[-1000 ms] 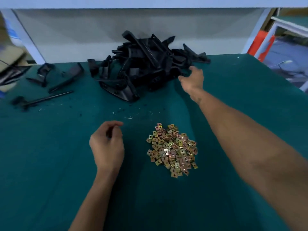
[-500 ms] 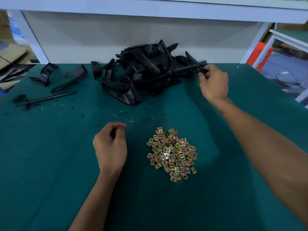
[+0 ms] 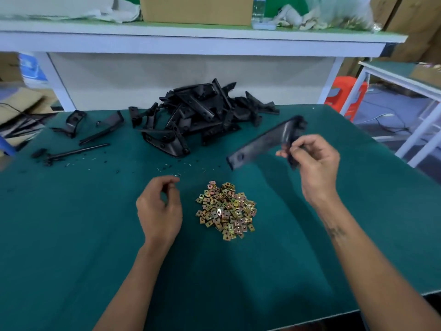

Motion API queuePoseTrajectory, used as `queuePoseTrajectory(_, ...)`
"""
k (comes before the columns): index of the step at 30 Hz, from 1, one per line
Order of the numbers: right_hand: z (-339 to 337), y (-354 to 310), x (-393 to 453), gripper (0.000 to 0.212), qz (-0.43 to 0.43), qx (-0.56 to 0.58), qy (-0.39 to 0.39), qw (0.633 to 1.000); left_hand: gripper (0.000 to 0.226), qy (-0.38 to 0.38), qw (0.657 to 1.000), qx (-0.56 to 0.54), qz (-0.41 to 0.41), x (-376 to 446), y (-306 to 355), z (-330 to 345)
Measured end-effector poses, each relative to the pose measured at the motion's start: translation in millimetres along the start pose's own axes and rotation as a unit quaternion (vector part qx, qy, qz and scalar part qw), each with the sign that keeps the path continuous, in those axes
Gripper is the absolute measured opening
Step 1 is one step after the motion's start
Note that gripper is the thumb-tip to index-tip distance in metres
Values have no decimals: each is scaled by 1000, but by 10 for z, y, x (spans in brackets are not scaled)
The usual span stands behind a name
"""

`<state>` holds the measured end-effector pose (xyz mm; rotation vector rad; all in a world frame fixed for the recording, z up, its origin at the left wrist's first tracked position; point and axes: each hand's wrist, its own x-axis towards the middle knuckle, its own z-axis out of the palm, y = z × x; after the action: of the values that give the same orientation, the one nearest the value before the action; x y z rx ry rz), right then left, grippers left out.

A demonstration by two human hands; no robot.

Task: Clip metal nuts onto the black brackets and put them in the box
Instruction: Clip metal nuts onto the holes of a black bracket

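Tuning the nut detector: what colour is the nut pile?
Mixed brassy gold with pinkish tints, nut pile, head view.

Green table mat [image 3: 71,235] up front. White shelf [image 3: 191,44] behind, w/ cardboard carton [image 3: 195,9], clear bottle [image 3: 259,8], crumpled plastic bags [image 3: 334,13] on top. Orange stool [image 3: 346,91] off right, white bench frame [image 3: 420,130] beside it.

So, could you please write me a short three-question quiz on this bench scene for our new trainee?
1. True or false: the right hand holds a black bracket above the table.
2. Where does the pile of metal nuts lie?
A. between the hands
B. on the upper shelf
C. on top of the bracket heap
3. Fill in: the left hand has curled fingers and is ____ the nuts.

Key: 1 true; 2 A; 3 beside, not touching.
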<state>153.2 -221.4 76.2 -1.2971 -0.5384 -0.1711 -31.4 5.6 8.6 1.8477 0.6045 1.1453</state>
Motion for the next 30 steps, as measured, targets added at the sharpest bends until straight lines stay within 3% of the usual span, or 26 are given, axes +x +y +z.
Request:
queuePoseTrajectory(4,151,16,-395,34,56,49,-84,994,21,-1,990,-43,136,-87,160,-18)
queuePoseTrajectory(8,425,12,-692,33,121,54,-106,985,30,-62,982,-76,162,-160,201,-116)
queuePoseTrajectory(13,874,-183,-1041,21,122,51,-136,982,68,-187,947,121,230,-186,287,-181)
queuePoseTrajectory(15,924,-275,-1129,21,89,98,-200,971,72,-175,955,98,218,-187,317,-185)
queuePoseTrajectory(18,855,-368,-1130,38,23,124,-314,941,67,-82,966,92,228,-95,338,-246)
queuePoseTrajectory(20,785,-356,-1060,42,-3,128,-302,945,57,-75,963,91,244,-16,320,-273)
queuePoseTrajectory(22,714,-244,-940,34,10,114,-212,971,37,-91,975,60,196,30,317,-259)
queuePoseTrajectory(25,553,29,-761,17,79,-8,-71,994,6,-155,983,-96,3,10,316,-194)
queuePoseTrajectory(27,422,234,-685,17,114,-131,-47,984,18,-194,961,-178,-82,-6,306,-152)
queuePoseTrajectory(30,345,423,-661,18,109,-263,-95,954,47,-228,942,-192,-150,-30,256,-73)
